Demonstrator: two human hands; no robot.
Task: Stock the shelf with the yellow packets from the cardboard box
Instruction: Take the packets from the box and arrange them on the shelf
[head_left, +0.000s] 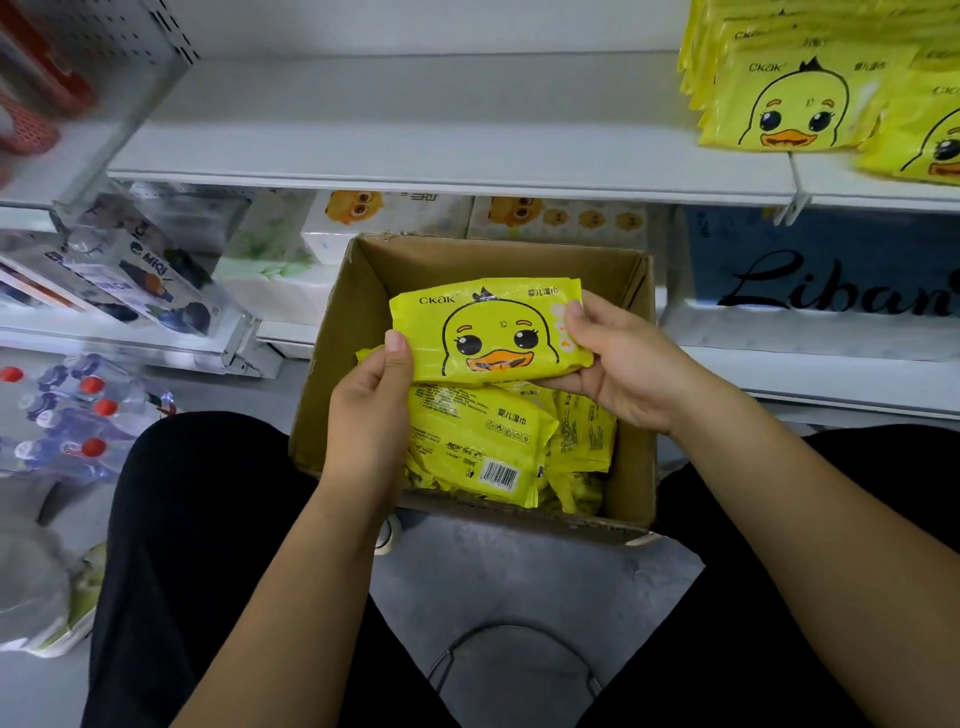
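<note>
**Yellow packet held over open box; shelf partly stocked**

Yellow packet (493, 332), one, duck face towards the camera and printed "CKAK", is held just above the cardboard box (345, 332), clear of the packets below it. Both hands are on it. The left hand (371, 410) pinches its left edge, thumb on the front and fingers curled behind. The right hand (623, 364) grips its right end, thumb on the upper front and fingers underneath. A yellow edge shows behind the left thumb; whether it is a second packet cannot be told.

The box, one, stands open on the floor (493, 582) between the person's knees, against the shelving. Inside it, the barcode-side packet (478, 447) lies back side up, and the upright packet (587, 426) stands on edge just to its right. More yellow wrapping shows beneath these; the full count is hidden.

The upper shelf (415, 130) is white. At its right end the stocked packets (795, 104) stand in a leaning row, one full duck face at the front and several edges behind it. A second front face (930, 140) is partly cut off by the frame edge.

Below that shelf sit two duck-print cartons (384, 213) and one blue pack (810, 270) with black script. On the floor at left lies a wrapped pack of water bottles (78, 415), with four red caps visible.
</note>
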